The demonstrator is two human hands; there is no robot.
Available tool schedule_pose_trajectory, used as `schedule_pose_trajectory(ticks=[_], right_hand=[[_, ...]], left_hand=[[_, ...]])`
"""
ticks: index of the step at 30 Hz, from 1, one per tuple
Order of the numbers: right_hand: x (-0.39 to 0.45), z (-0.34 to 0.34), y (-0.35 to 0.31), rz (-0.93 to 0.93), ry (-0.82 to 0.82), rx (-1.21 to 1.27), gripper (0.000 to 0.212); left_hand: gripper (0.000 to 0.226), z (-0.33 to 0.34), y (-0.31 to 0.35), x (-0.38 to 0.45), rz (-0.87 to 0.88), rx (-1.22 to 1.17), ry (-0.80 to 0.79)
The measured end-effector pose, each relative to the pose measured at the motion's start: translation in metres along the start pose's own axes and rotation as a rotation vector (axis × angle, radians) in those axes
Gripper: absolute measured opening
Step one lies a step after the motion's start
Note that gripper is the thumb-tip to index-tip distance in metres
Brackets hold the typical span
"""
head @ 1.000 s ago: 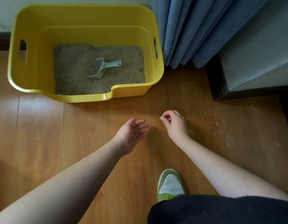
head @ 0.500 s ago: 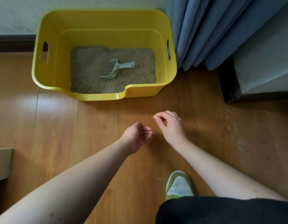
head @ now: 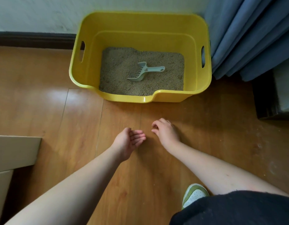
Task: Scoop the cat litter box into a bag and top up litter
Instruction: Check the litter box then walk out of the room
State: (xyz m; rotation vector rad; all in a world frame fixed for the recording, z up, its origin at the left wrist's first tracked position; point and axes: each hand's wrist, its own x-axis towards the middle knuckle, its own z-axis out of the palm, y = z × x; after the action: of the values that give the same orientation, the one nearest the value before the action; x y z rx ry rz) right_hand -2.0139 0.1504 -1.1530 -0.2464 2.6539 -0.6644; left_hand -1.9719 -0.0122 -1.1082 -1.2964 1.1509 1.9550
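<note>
I looked down at a wooden floor (head: pixel 43 111); a yellow litter box (head: pixel 140 21) sat ahead of me against a pale wall (head: pixel 43 12), just beside a blue curtain (head: pixel 247 38) on its right; the box had a cut-out handle in each end wall and a lowered lip along the side nearest me; tan litter (head: pixel 117 65) covered its bottom; a pale green slotted scoop (head: pixel 141 73) lay on the litter near the middle, its handle pointing right and its mouth toward the front left. Both my bare forearms reached forward over the floor, well short of the box; my left hand (head: pixel 128 142) was turned palm up, its fingers loosely cupped and holding nothing that I could make out; my right hand (head: pixel 166 132) hung close beside it, back upward, its fingers curled inward with the thumb near the forefinger; whether they pinched anything was too small to tell. A green and white shoe (head: pixel 194 193) showed below my right arm, beside dark clothing (head: pixel 237 210) at the lower right; a beige box edge (head: pixel 14 151) entered from the left; a dark furniture base (head: pixel 265 101) stood on the right under the curtain.
</note>
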Motion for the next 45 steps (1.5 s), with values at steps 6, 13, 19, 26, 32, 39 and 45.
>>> schedule_pose_trajectory(ticks=[6,13,19,26,32,39,45], right_hand=[[-0.002,0.001,-0.005,-0.062,0.03,-0.014,0.01],[-0.037,-0.017,-0.032,-0.292,0.014,0.116,0.015],[-0.033,-0.036,0.002,-0.031,0.22,0.195,0.017],[-0.004,-0.019,0.03,0.169,0.021,0.147,0.028],[0.001,-0.011,0.028,0.149,0.098,0.063,0.009],[-0.026,-0.022,-0.014,-0.214,0.073,0.171,0.012],[-0.014,-0.017,-0.004,0.016,0.294,0.139,0.017]], left_hand=[[0.055,0.0,-0.007,-0.004,-0.014,-0.004,-0.019],[0.044,0.013,-0.009,0.0,-0.006,-0.04,0.022],[0.043,0.018,-0.011,-0.002,-0.01,0.033,0.017],[0.048,0.014,-0.006,-0.001,-0.039,-0.006,-0.067],[0.051,0.015,-0.006,-0.002,-0.034,-0.056,-0.087],[0.047,0.024,-0.007,0.005,-0.03,-0.081,-0.087],[0.046,0.015,0.002,0.003,-0.027,-0.032,-0.074]])
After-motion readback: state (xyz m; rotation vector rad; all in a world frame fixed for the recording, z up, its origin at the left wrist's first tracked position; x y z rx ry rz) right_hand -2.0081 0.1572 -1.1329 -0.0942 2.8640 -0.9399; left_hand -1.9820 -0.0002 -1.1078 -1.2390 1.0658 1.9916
